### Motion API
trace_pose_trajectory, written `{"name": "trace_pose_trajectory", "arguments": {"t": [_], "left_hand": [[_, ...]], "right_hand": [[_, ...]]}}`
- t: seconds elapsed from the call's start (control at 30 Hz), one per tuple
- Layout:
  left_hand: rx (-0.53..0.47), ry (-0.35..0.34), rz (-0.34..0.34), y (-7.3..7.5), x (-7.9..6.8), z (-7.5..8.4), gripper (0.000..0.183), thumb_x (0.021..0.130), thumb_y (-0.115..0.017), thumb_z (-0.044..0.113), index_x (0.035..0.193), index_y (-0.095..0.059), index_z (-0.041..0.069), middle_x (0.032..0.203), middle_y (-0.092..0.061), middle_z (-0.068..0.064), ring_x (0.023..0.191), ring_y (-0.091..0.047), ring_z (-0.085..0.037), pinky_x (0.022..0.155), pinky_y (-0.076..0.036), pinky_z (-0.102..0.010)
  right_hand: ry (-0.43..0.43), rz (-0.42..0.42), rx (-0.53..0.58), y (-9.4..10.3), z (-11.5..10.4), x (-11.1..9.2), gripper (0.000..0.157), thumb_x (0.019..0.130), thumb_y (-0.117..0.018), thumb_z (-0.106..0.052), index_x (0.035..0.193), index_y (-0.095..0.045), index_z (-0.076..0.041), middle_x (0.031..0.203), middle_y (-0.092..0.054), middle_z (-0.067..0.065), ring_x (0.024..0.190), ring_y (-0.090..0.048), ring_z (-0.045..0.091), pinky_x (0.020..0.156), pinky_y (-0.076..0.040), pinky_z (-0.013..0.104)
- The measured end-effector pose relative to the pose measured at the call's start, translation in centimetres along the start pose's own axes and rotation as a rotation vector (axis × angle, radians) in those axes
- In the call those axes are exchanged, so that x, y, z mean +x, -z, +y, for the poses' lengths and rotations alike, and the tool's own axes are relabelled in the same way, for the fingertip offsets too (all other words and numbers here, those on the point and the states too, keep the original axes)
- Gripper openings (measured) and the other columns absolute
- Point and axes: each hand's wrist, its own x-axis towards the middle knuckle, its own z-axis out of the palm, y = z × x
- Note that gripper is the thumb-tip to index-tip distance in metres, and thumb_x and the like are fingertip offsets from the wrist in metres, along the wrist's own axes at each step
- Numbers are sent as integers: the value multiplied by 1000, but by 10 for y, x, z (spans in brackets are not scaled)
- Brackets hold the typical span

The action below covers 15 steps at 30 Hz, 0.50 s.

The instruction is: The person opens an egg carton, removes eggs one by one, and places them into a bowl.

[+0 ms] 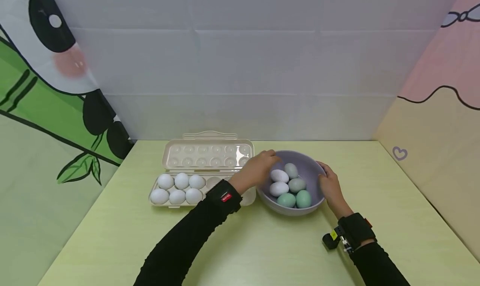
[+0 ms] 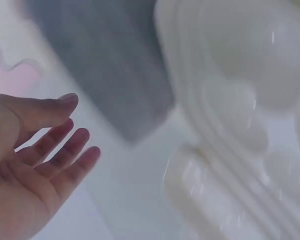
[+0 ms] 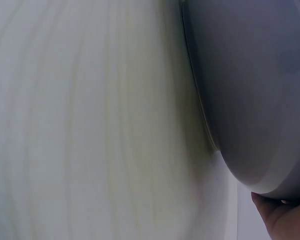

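A purple-grey bowl [image 1: 315, 169] stands right of the egg carton, holding several white, grey-green and green eggs [image 1: 286, 200]. My right hand [image 1: 331, 188] grips the bowl's right rim. In the right wrist view the bowl's outer wall [image 3: 250, 90] fills the right side, with part of the hand [image 3: 285, 217] at its edge. My left hand [image 1: 256, 169] reaches over the carton's right end to the bowl's left rim. Seen from the left wrist, this hand [image 2: 40, 160] has loosely bent fingers with nothing between them. The clear plastic carton [image 1: 168, 152] lies with its lid raised back.
Several white eggs [image 1: 181, 180] fill the carton's left cups; my left forearm hides some of its right cups. The pale yellow-green table [image 1: 262, 252] ends at a plain back wall [image 1: 255, 69]. Printed side walls flank the table.
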Motion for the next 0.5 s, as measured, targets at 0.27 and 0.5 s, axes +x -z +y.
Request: {"name": "trace_pose_trajectory", "arguments": {"t": [0.27,0.5], "left_hand": [[26,137,159,40,-69,-46,42,77,-69,-8,117,-62,1,113,-58,-11,106,-56,-29,77,-51,-39],[52,325,56,48,-117,-69,41,81,-71,3,120,-60,-1,115,-58,-14,106,-56,-32,73,-52,-45]], "right_hand": [[11,2,-22,-2,2,2,49,95,-28,1,144,-34,2,148,-32,23,135,-29,37,108,-24,51],[16,0,-26,0,3,4,50,95,-27,0,144,-33,2,148,-31,23,135,-28,38,108,-24,52]]}}
